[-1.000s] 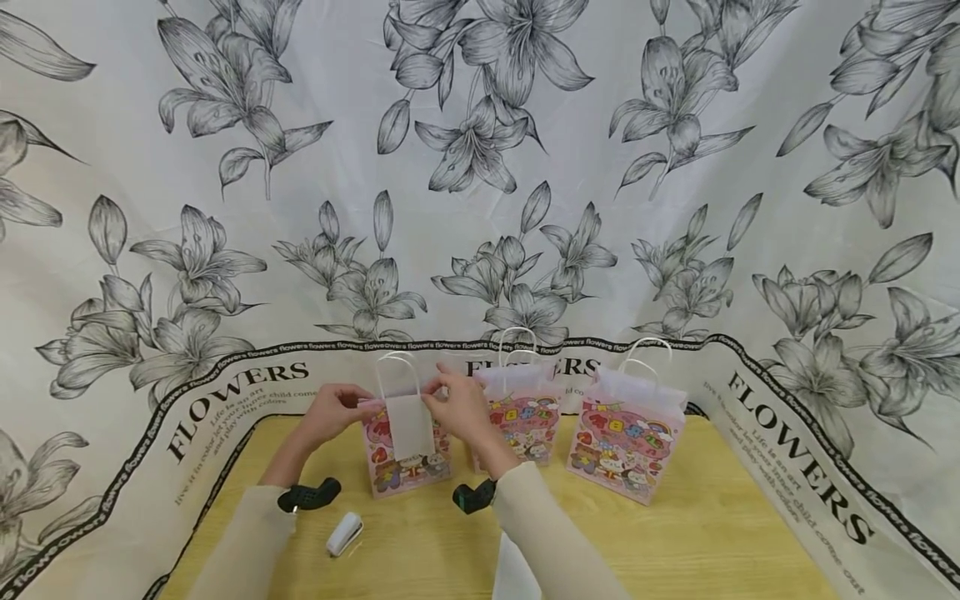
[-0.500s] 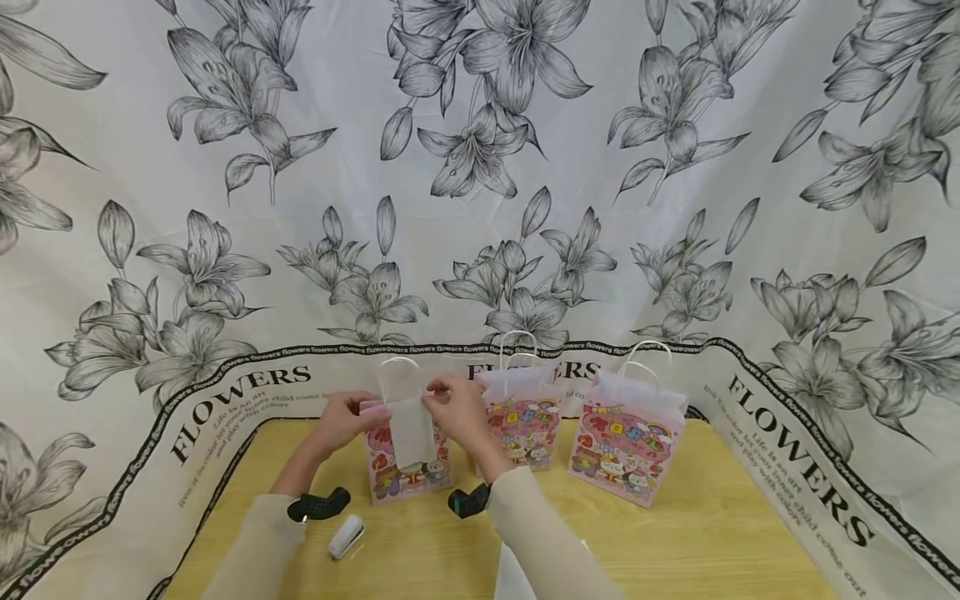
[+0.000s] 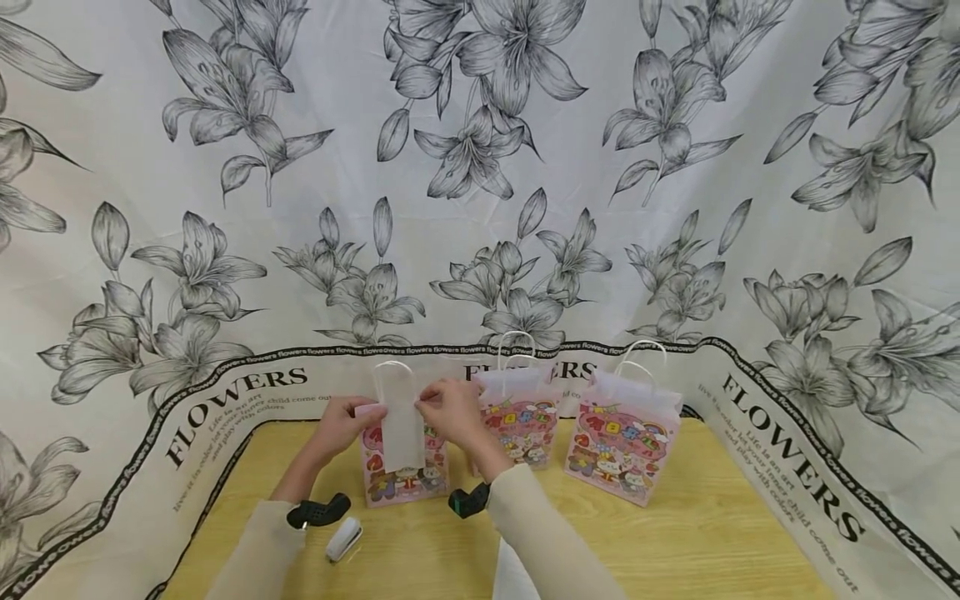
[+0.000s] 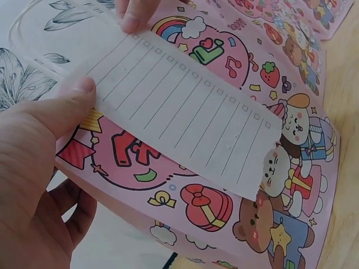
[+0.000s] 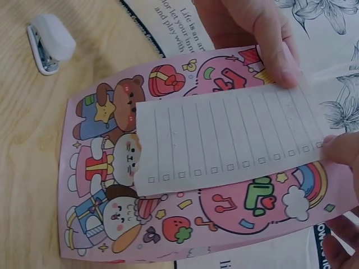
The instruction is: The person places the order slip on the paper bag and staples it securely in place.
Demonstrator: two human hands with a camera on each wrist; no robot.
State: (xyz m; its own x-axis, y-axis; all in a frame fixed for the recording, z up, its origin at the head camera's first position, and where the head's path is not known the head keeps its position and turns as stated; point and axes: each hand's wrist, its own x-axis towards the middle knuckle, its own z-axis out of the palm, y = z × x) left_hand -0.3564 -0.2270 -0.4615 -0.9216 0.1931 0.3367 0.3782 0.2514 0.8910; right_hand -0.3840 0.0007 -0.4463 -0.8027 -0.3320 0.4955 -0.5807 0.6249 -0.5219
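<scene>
A pink cartoon gift bag point(image 3: 408, 490) with white handles stands upright at the left of the table. Against its upper front lies a narrow white checklist slip point(image 3: 403, 442), ruled with lines and small boxes, its lower edge torn. My left hand point(image 3: 339, 429) pinches the bag's top rim, the thumb point(image 4: 84, 89) on the slip's edge and the fingers behind the bag. With its thumb on the slip's other top corner, my right hand point(image 3: 456, 412) pinches slip and rim together. Both handles rise between the hands.
Two matching gift bags point(image 3: 525, 417) stand to the right, the farther one point(image 3: 622, 442) slightly turned. A small white stapler point(image 3: 344, 539) lies near the left wrist. White paper point(image 3: 513, 575) lies partly under the right forearm. A flowered cloth point(image 3: 480, 250) hangs behind the table.
The slip has come down a little on the bag's front and lies straighter. The right hand's raised fingers have lowered and closed at the rim; the left hand keeps its hold.
</scene>
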